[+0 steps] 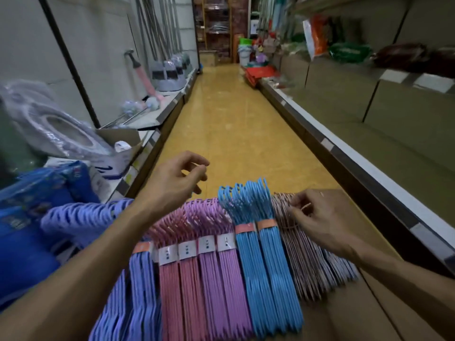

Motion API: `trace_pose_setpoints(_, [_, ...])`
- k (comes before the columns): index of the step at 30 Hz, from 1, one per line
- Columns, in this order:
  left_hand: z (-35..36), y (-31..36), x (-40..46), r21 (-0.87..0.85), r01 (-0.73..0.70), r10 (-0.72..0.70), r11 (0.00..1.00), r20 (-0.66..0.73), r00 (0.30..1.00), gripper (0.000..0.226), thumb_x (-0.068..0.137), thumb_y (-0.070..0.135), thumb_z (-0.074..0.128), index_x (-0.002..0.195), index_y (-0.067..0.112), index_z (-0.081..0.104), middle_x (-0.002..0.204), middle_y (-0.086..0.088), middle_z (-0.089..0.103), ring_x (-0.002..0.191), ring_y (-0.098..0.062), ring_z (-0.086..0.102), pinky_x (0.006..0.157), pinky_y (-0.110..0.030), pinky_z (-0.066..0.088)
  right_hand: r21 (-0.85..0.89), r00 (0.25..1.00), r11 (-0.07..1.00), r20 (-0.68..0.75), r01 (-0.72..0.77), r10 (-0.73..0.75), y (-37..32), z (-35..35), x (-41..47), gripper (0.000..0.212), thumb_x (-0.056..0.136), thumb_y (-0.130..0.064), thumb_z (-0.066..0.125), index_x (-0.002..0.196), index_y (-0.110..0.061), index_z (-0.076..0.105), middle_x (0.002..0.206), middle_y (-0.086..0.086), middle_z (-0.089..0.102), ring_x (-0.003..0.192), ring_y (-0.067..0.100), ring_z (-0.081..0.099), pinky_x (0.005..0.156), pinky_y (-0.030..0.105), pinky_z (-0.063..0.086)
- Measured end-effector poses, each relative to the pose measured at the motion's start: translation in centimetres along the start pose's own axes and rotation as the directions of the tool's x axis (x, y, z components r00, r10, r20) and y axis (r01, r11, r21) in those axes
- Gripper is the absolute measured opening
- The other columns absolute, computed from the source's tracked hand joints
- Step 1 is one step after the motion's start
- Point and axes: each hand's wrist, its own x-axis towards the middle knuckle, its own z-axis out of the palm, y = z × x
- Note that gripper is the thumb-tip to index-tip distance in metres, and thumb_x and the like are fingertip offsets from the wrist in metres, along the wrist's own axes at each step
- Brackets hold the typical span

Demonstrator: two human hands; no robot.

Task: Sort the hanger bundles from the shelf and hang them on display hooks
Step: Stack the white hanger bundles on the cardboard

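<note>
Fingers (299,214) of the right hand (317,221) are curling onto the brownish hanger bundle (299,252), pinching a thin tie (305,206) near its hooks. Left hand (174,180) is hovering above the row, thumb and forefinger pinched together on what looks like a thin band, though blur is making that hard to tell. Bundles are lying side by side on a brown cardboard surface (349,313): purple-blue hangers (140,286), pink hangers (177,286), lilac hangers (216,279), blue hangers (266,267), then the brownish one at the right end. Paper labels (188,251) are wrapping most bundles. Shelves (369,148) are lining the yellow aisle floor (229,124) on both sides.
</note>
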Motion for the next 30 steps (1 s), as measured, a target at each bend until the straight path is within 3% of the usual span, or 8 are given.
trace_pose_setpoints(2, [-1.5,-1.0,-0.9,0.021,0.015,-0.015,1.000,-0.020,1.000,0.013,0.100,0.025,0.053,0.106,0.025,0.064,0.090,0.003,0.070,0.069,-0.013,0.071,0.069,-0.047,0.060,0.074,0.999,0.997,0.049,0.011,-0.015,-1.5,1.2,-1.8,0.007,0.094,-0.026,0.063,0.089,-0.022,0.059,0.084,0.000,0.063,0.077,0.015,0.060,0.073,0.042,0.054])
trace_pose_setpoints(5, [-2.8,-1.9,-1.8,0.059,0.039,-0.037,0.997,-0.037,0.999,0.014,0.100,0.028,0.052,0.110,0.027,0.063,0.093,0.004,0.070,0.069,-0.008,0.071,0.069,-0.041,0.061,0.074,0.994,0.995,0.088,0.059,-0.065,-2.9,2.2,-3.3,0.010,0.093,-0.034,0.063,0.088,-0.028,0.058,0.083,-0.007,0.063,0.076,0.006,0.058,0.066,0.026,0.051])
trace_pose_setpoints(12, [-2.9,-1.1,-1.9,-0.040,0.074,-0.077,0.996,-0.076,0.994,0.016,0.101,0.024,0.051,0.110,0.022,0.065,0.091,0.002,0.071,0.073,-0.015,0.072,0.068,-0.036,0.060,0.079,0.988,0.994,0.127,0.079,-0.089,-4.1,2.7,-3.5,0.008,0.096,-0.029,0.062,0.090,-0.027,0.059,0.082,-0.009,0.062,0.071,-0.002,0.057,0.061,0.015,0.047])
trace_pose_setpoints(16, [-1.0,0.0,-1.1,-0.076,0.068,-0.073,0.995,-0.059,0.996,0.016,0.101,0.021,0.051,0.107,0.020,0.066,0.090,-0.002,0.071,0.073,-0.021,0.072,0.066,-0.036,0.057,0.085,0.990,0.995,0.122,0.059,-0.069,-3.3,2.1,-3.6,0.006,0.095,-0.024,0.061,0.090,-0.026,0.059,0.083,-0.008,0.063,0.075,0.004,0.059,0.066,0.023,0.049])
trace_pose_setpoints(20, [2.1,1.4,0.3,-0.070,0.042,-0.043,0.997,-0.022,0.999,0.016,0.101,0.023,0.052,0.107,0.022,0.067,0.088,0.003,0.071,0.072,-0.016,0.071,0.065,-0.033,0.057,0.068,0.993,0.998,0.113,0.019,-0.026,-0.7,0.6,-3.6,0.006,0.093,-0.019,0.061,0.090,-0.024,0.059,0.084,-0.005,0.063,0.077,0.008,0.058,0.068,0.027,0.049])
trace_pose_setpoints(25, [7.9,3.1,2.4,-0.067,0.015,-0.012,0.998,0.053,0.999,0.014,0.100,0.025,0.054,0.102,0.025,0.068,0.086,0.005,0.072,0.073,-0.013,0.071,0.070,-0.037,0.058,0.099,0.984,0.982,0.093,-0.161,0.152,3.8,-1.1,-3.1,0.002,0.095,-0.018,0.059,0.095,-0.020,0.058,0.089,-0.002,0.061,0.075,0.013,0.058,0.069,0.033,0.052])
trace_pose_setpoints(30, [13.2,3.7,4.1,0.015,-0.083,0.080,0.996,0.132,0.988,0.013,0.098,0.030,0.056,0.101,0.031,0.068,0.084,0.011,0.072,0.075,0.002,0.067,0.069,-0.022,0.053,0.130,0.964,0.955,0.072,-0.265,0.258,7.4,-1.5,-2.6,0.005,0.094,-0.016,0.060,0.098,-0.019,0.057,0.093,0.001,0.061,0.082,0.020,0.060,0.075,0.039,0.053])
